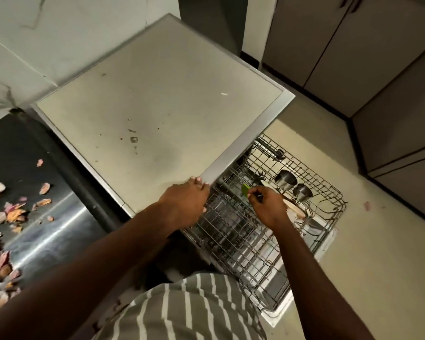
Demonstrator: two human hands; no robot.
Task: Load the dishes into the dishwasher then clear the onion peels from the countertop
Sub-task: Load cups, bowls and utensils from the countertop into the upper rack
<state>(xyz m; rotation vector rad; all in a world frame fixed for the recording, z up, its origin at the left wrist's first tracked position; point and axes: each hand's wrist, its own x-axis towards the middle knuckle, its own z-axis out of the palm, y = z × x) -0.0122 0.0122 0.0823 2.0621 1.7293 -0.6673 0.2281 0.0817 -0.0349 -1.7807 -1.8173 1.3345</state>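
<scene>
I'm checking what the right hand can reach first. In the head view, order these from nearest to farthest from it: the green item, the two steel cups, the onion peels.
1. Green item, at the right hand fingers.
2. Steel cups, in the rack, right.
3. Onion peels, far left countertop.

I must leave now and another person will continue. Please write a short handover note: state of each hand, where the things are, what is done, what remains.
Left hand: fingers rest flat on the front edge of the beige dishwasher top, holding nothing.
Right hand: pinches a small green-tipped utensil over the pulled-out grey wire rack.
Done: two shiny steel cups and a pale round plate sit in the rack.
Left: place the utensil, push the rack in, close the dishwasher, then clear the pink and brown onion peels from the dark countertop at left.
</scene>
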